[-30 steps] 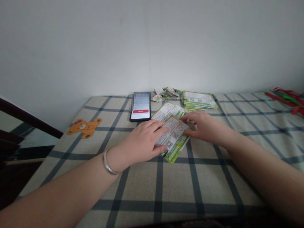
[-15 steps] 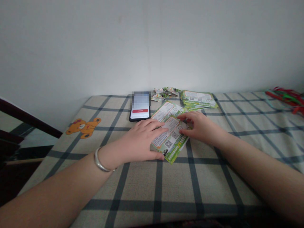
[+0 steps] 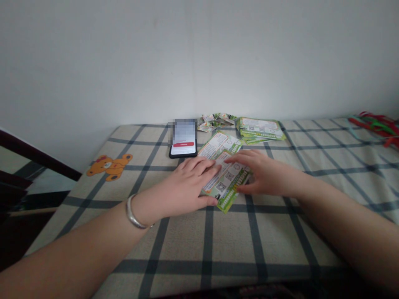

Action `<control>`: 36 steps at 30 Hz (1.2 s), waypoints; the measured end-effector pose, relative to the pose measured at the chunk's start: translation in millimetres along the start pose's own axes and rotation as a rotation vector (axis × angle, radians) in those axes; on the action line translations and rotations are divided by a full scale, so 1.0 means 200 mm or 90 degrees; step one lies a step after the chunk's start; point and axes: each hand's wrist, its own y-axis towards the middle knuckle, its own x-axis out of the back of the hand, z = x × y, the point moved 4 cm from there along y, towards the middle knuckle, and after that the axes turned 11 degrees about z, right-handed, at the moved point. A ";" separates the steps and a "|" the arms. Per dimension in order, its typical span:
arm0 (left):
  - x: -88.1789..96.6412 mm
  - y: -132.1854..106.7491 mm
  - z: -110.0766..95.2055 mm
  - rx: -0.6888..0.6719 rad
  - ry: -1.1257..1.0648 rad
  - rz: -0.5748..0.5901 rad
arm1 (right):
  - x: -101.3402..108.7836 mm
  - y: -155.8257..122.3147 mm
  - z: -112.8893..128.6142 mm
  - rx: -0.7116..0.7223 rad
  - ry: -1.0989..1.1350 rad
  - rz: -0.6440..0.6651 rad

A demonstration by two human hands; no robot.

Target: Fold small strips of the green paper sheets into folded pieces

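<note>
Two green-and-white printed leaflets lie overlapped on the cloth. The nearer leaflet [image 3: 229,178], with QR codes and a green lower edge, covers part of the farther leaflet [image 3: 218,143]. My left hand [image 3: 190,185] rests flat with its fingers stretched over the left side of the nearer leaflet, thumb at its lower corner. At its right side is my right hand [image 3: 258,172], fingers and thumb apart over the edge. Whether the right fingertips press on the paper is hard to see.
A phone [image 3: 183,141] with a lit screen lies behind my left hand. Folded paper pieces [image 3: 215,121] and a leaflet stack [image 3: 262,128] sit by the wall. A bear figure [image 3: 109,167] is at left, red and green items [image 3: 378,126] far right, on a checked tablecloth [image 3: 181,249].
My right hand has shifted toward me, its thumb lower along the leaflet's right edge and its fingers wider apart. My left hand stays almost in place on the leaflet.
</note>
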 end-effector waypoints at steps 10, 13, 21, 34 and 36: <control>0.00 0.00 0.01 -0.013 0.025 -0.014 | 0.02 -0.02 0.10 0.210 -0.016 0.050; 0.00 0.00 0.02 -0.016 0.013 0.001 | 0.02 -0.03 0.11 0.211 -0.036 0.055; 0.01 -0.01 0.03 -0.020 -0.017 0.055 | 0.00 -0.02 0.11 0.202 -0.069 0.035; 0.01 0.02 0.09 -0.125 0.044 -0.030 | -0.01 -0.01 0.09 0.214 -0.079 0.021; 0.01 0.03 0.11 -0.142 0.038 -0.037 | -0.01 -0.01 0.09 0.212 -0.075 0.021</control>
